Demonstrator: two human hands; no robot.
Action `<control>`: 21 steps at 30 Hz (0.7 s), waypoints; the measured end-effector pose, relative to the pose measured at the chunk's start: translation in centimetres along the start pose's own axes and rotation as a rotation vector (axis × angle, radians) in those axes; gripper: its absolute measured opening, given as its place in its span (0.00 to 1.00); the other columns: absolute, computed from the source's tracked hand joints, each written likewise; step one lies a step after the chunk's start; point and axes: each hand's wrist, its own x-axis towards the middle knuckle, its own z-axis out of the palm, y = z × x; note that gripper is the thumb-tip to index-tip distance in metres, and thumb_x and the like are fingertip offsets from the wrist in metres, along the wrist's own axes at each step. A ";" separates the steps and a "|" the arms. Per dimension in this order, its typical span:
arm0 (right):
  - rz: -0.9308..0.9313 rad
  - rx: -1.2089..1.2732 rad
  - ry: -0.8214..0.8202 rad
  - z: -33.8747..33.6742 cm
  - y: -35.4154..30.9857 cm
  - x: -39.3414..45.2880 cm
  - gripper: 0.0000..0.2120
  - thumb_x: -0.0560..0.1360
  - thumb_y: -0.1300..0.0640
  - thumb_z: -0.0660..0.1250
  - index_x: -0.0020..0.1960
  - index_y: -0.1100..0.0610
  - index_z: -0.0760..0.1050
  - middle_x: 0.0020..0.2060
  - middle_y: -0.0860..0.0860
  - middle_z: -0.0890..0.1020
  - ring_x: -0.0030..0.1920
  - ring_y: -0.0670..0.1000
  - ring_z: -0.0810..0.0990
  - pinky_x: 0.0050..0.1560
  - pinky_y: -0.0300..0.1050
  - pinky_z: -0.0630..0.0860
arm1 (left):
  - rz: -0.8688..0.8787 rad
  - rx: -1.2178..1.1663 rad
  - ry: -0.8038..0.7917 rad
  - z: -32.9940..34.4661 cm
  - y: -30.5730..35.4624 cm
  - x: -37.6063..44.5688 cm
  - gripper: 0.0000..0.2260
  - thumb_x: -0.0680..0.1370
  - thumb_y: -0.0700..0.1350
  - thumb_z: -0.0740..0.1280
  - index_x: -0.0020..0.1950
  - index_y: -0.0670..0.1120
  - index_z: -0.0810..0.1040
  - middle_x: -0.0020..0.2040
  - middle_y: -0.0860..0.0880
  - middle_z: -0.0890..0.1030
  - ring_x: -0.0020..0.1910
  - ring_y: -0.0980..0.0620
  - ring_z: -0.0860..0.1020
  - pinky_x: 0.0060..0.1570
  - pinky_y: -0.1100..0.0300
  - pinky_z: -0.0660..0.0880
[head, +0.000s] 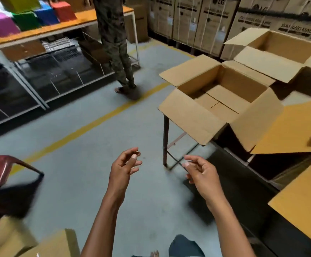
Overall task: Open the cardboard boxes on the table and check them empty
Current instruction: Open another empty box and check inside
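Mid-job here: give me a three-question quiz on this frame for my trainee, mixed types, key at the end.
1. True or false: the nearer open box on the table shows something lying on its bottom.
2. What does the left hand hold? A) a flap B) nothing C) tape
3. Fill in: the floor line is ____.

Key: 1 false, only its bare bottom flaps show; 2 B, as with the right hand; 3 yellow.
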 end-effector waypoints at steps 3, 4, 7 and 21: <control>-0.002 -0.035 -0.018 4.0 -0.7 4.9 0.08 0.78 0.58 0.70 0.54 0.47 0.82 0.44 0.51 0.84 0.37 0.48 0.81 0.36 0.36 0.77 | -0.007 0.016 -0.013 -1.9 1.2 4.8 0.10 0.83 0.44 0.65 0.61 0.53 0.82 0.57 0.49 0.85 0.55 0.46 0.83 0.54 0.53 0.78; -0.006 -0.045 -0.013 5.2 -1.0 6.8 0.08 0.78 0.57 0.70 0.54 0.46 0.82 0.44 0.51 0.84 0.37 0.48 0.82 0.37 0.36 0.76 | -0.006 0.018 -0.014 -2.4 1.7 6.6 0.10 0.83 0.44 0.65 0.61 0.53 0.82 0.57 0.49 0.85 0.55 0.45 0.83 0.55 0.53 0.78; -0.011 -0.044 -0.008 8.8 -1.6 12.8 0.08 0.78 0.57 0.70 0.54 0.46 0.82 0.45 0.50 0.84 0.38 0.49 0.83 0.39 0.38 0.77 | 0.005 0.035 -0.019 -4.0 3.1 12.8 0.10 0.83 0.43 0.65 0.61 0.52 0.82 0.57 0.49 0.84 0.55 0.46 0.84 0.55 0.51 0.77; -0.057 -0.029 0.121 21.4 -11.2 40.2 0.08 0.77 0.55 0.70 0.52 0.44 0.82 0.45 0.46 0.84 0.39 0.50 0.84 0.45 0.48 0.80 | -0.013 0.051 -0.154 -4.9 12.2 43.3 0.10 0.83 0.46 0.65 0.61 0.49 0.81 0.56 0.48 0.85 0.50 0.48 0.84 0.52 0.56 0.76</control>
